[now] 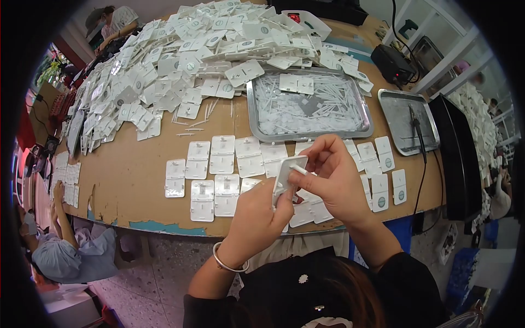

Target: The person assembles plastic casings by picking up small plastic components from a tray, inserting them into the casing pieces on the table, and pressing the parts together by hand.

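My left hand (257,210) is closed around the edge of a white plastic panel (283,176), which it holds tilted up above the table. Pinched between the thumb and fingers of my right hand (333,177) is a thin white plastic rod (303,170), one end of it against or close to the panel. Whether the rod sits in the panel I cannot tell. Under and around both hands lie rows of similar white panels (250,156), some with a round green mark. Part of these rows is hidden by my hands.
A large pile of white panels (191,65) covers the back left. Behind my hands, a metal tray (254,117) holds many small white rods. A smaller tray (402,104) with a soldering-iron-like tool (416,128) and cable stands right. Other people (76,254) sit at the left.
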Action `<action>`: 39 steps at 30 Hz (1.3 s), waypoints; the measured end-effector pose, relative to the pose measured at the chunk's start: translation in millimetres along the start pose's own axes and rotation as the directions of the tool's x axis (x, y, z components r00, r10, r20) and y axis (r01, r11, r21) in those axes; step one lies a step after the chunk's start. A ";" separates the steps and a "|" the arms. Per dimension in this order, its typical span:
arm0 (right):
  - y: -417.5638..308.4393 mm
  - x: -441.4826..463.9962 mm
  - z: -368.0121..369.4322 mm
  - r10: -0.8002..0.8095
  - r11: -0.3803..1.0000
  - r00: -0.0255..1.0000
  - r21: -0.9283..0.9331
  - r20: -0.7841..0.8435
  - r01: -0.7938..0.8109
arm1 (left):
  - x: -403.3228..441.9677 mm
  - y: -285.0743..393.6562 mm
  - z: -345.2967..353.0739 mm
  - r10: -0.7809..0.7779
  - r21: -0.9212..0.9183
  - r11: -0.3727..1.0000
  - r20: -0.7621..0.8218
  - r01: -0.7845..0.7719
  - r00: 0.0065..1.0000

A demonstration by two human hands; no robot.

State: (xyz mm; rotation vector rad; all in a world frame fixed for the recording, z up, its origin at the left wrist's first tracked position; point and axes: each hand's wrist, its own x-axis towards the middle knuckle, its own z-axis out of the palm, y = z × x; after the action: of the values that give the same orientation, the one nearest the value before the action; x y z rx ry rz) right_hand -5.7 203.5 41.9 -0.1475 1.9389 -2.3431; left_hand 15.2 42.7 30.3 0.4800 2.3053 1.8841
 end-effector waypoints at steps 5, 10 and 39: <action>-9.7 -8.4 6.5 -0.038 0.999 0.999 0.009 -0.003 0.038 | -3.3 6.6 -4.0 0.104 0.122 0.987 0.002 -0.103 0.995; -17.5 -7.8 11.5 -0.047 0.999 0.999 -0.006 0.014 0.047 | -3.0 10.4 -4.5 0.069 0.032 0.997 -0.037 -0.068 0.997; 3.4 -11.8 -7.8 -0.892 0.320 0.399 -0.330 0.211 0.888 | -11.2 35.9 -20.2 0.729 0.643 0.474 0.095 -0.601 0.678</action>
State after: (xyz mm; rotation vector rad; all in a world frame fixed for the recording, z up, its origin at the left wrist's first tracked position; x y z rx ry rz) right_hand 5.0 212.0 36.9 -1.6936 2.7710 -2.2540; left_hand 25.7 26.5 68.4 1.5702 3.2015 1.2671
